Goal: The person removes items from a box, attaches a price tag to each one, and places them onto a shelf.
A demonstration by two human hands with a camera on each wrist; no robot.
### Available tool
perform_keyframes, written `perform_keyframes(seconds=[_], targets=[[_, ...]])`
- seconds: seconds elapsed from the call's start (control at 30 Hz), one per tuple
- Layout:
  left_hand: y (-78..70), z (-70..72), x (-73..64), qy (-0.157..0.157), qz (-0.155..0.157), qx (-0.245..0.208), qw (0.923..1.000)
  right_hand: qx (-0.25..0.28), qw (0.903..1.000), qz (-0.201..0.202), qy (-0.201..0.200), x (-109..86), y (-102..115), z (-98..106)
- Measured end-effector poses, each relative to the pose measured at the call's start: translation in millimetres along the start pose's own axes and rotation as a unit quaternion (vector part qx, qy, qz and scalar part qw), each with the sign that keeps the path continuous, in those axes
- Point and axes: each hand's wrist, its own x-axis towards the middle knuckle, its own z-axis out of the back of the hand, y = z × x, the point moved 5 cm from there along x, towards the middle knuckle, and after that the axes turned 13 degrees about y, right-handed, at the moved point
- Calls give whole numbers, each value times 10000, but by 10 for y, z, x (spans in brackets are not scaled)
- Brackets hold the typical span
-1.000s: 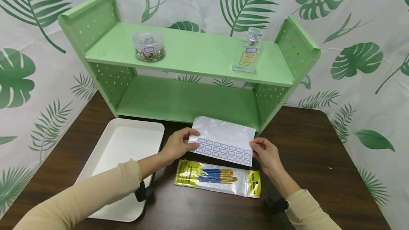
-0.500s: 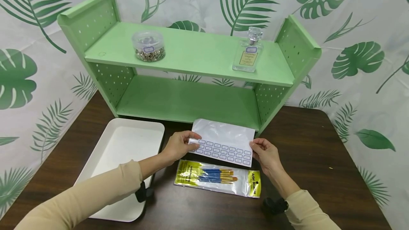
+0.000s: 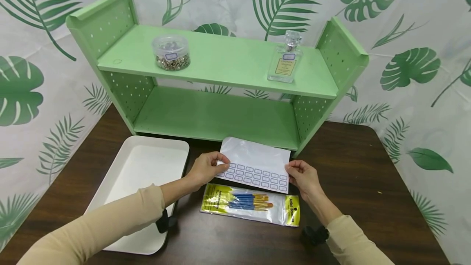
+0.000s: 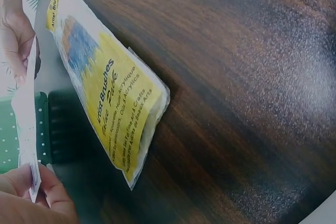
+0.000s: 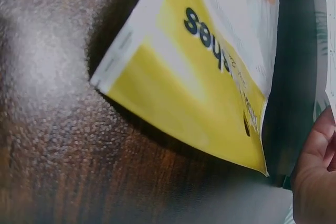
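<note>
A white sheet of label stickers [image 3: 255, 155], its lower part printed with rows of small blue-bordered labels, is held up between both hands. My left hand [image 3: 206, 169] pinches its left edge between thumb and fingers. At the opposite edge my right hand [image 3: 304, 178] pinches it the same way. The left wrist view shows the sheet [image 4: 29, 108] edge-on, raised over the table. Just in front of it, flat on the table, lies a clear and yellow packet of artist brushes [image 3: 250, 204] with blue handles.
Behind stands a green two-tier shelf [image 3: 220, 113]. On its top tier are a clear round jar [image 3: 171, 53] of small metallic pieces and a glass perfume bottle [image 3: 284, 66], each bearing a small label. A white tray [image 3: 126, 175] lies at the left on the dark wooden table [image 3: 368, 199].
The sheet has tilted slightly and its right edge has shifted a little to the left with my right hand. Both hands keep their pinch; everything else stays put.
</note>
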Motion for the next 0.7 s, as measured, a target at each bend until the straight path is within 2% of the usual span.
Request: perform_keyframes(seconds=[0.33,0.53,0.7], targets=[[96,-51,-17,290,250,-808,9960,-585,9978,-287,131,45,-50,-13],[121,-28,-21,30,371,-1186,9922,-862,9955,-376,136,81,-62,-21],[125,80,-38,-195,383,-1174,9922,-1031,9942,-312,61,113,-50,-1]])
